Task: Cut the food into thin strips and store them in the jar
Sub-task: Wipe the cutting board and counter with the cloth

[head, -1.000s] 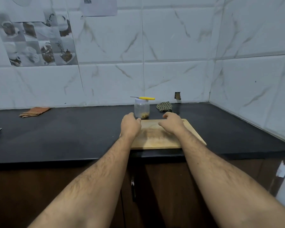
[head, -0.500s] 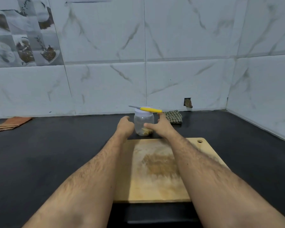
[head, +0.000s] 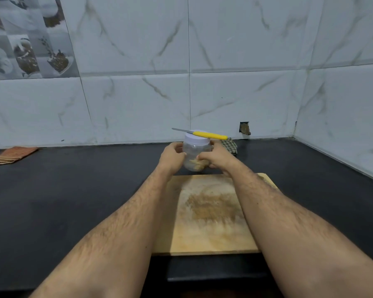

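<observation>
Both hands close round a lidded jar with a knife balanced on top.

The jar [head: 196, 154], a small clear plastic tub with a white screw lid, stands on the black counter [head: 73, 190] just beyond the wooden cutting board [head: 205, 214]; pale food sits at its bottom. It looks light, rigid and smooth, so a grip low on the walls seems right. The left hand [head: 172, 156] and right hand [head: 216, 159] each curl round a side of it. The yellow-handled knife [head: 202, 134] lies loose across the lid and would likely slide if tilted. The board's middle is scored and stained. A checked cloth [head: 230, 145] lies behind, an orange one [head: 11, 154] far left.
</observation>
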